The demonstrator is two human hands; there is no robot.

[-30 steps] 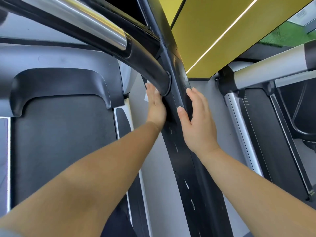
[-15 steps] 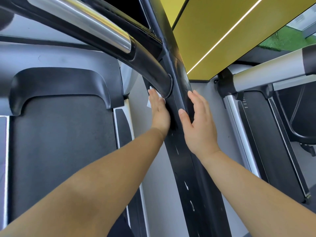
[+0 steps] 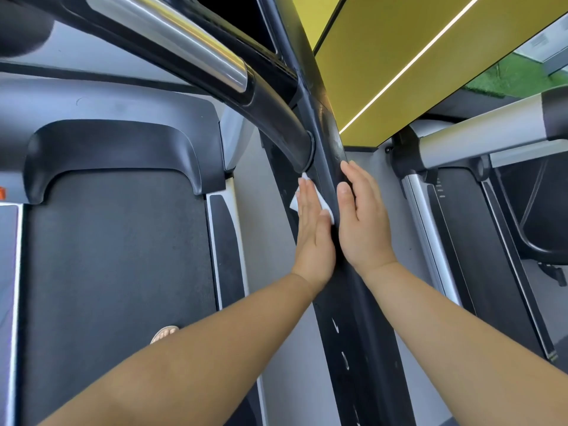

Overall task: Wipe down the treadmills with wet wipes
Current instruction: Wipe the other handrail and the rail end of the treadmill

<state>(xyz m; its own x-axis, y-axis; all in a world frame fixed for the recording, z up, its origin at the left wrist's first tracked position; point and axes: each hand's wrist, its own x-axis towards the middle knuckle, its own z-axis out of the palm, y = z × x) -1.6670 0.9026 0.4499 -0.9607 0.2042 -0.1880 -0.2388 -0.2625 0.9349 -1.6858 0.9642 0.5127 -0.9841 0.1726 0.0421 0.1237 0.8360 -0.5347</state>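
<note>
Pressing on the black upright post (image 3: pixel 353 333) are two bare hands, one on each side and almost touching at the heels. The left hand (image 3: pixel 313 232) lies flat with its fingers straight and together, holding the one wet wipe (image 3: pixel 325 205) against the post's left face; white corners of the wipe stick out above the fingertips and on both sides of the fingers. The right hand (image 3: pixel 362 222) is flat too, fingers straight, with its palm on the post's right face and nothing in it.

Two treadmills show. The near treadmill (image 3: pixel 116 272) fills the left with its dark belt, and the second treadmill (image 3: pixel 458 241) stands to the right of the post. There are two rails: a curved black handrail (image 3: pixel 270 118) with a chrome sleeve, which meets the post just above the left fingertips, and a silver rail (image 3: pixel 476 139) over the second belt. One foot (image 3: pixel 164 333) peeps out from behind the left forearm, on the near belt.

Pale grey floor (image 3: pixel 270 210) runs between the machines. Behind them stands a yellow wall panel (image 3: pixel 399 41) crossed by one thin light strip (image 3: pixel 408 66), with a patch of green turf (image 3: pixel 516 78) at upper right
</note>
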